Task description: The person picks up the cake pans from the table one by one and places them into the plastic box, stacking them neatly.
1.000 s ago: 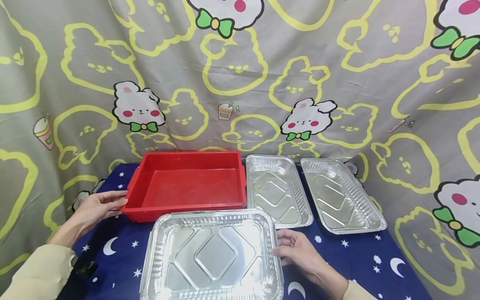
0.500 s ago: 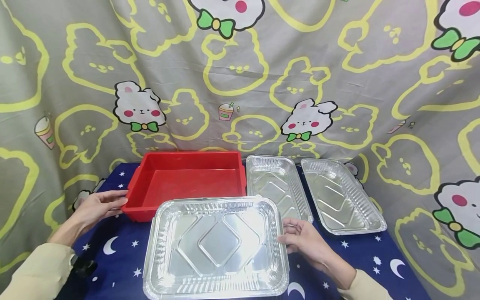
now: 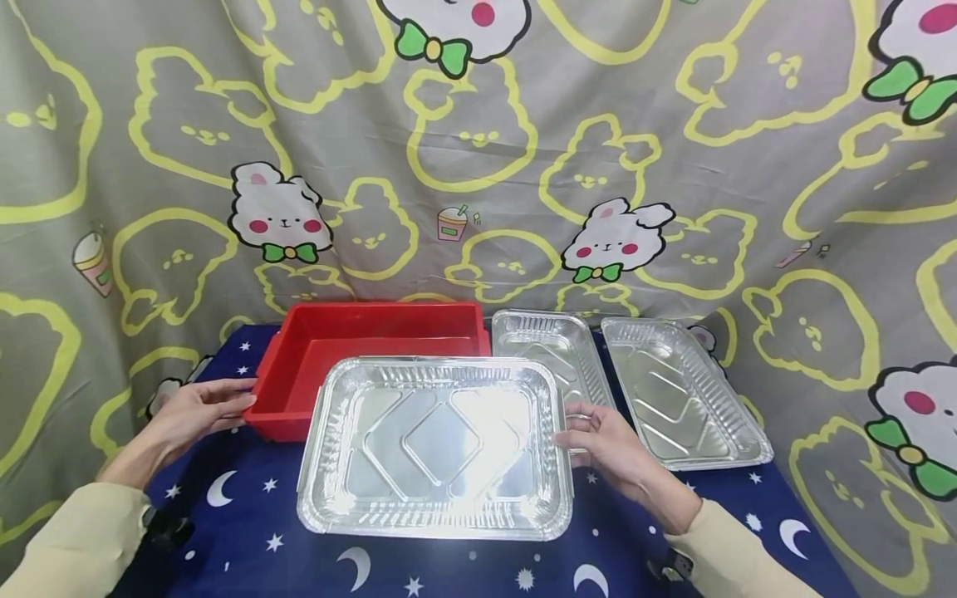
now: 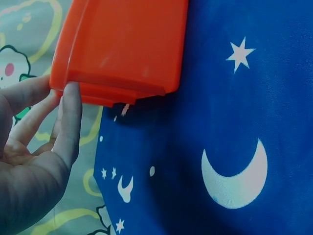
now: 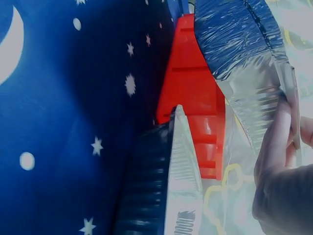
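Note:
My left hand pinches the left end of a red plastic tray. In the left wrist view, thumb and fingers meet the rim of the red tray at its corner. A silver foil pan is held up by its right rim in my right hand, thumb on the inner side. The right wrist view shows the underside of this foil pan raised off the cloth, fingers behind its edge. It overlaps the red tray's front wall in the head view, hiding part of it.
Two more foil pans lie to the right: one foil pan beside the red tray, partly covered by the held one, and another foil pan farther right. A blue cloth with moons and stars covers the table. A patterned curtain hangs behind.
My right hand has lifted the foil pan up and away from me, towards the red tray, and more blue cloth shows in front. The left hand and red tray have stayed put.

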`<state>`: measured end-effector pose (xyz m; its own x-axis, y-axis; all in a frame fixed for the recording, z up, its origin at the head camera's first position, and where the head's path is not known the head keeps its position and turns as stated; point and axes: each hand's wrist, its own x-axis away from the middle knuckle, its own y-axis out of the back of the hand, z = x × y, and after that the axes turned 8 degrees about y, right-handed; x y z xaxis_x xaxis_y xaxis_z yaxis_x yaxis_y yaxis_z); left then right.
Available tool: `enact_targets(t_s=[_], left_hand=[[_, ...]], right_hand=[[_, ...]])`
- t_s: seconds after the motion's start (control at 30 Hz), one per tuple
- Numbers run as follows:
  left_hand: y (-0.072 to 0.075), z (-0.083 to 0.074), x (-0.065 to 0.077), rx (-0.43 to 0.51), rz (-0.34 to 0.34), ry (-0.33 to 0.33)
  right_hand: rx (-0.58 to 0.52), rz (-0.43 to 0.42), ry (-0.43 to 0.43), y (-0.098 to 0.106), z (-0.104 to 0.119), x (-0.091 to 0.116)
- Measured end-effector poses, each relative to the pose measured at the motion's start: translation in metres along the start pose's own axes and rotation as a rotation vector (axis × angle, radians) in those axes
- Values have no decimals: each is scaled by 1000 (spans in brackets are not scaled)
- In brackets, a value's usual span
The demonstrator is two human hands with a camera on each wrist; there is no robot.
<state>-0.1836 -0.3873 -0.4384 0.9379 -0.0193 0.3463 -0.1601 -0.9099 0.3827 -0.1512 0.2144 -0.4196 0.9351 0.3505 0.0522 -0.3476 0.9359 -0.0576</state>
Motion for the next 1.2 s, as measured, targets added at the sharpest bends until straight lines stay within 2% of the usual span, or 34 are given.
enact_targets(t_s=[0.47, 0.67, 1.0, 1.2], left_hand=[[-1, -2, 0, -30, -12, 15], [0, 0, -1, 8, 9, 0], [0, 2, -2, 9, 14, -1], [1, 1, -2, 2, 20, -12]], right_hand=[[17, -94, -9, -2, 22, -26], [25, -89, 0, 0, 26, -41], [79, -107, -11, 6, 28, -67], [99, -128, -23, 1, 33, -81]])
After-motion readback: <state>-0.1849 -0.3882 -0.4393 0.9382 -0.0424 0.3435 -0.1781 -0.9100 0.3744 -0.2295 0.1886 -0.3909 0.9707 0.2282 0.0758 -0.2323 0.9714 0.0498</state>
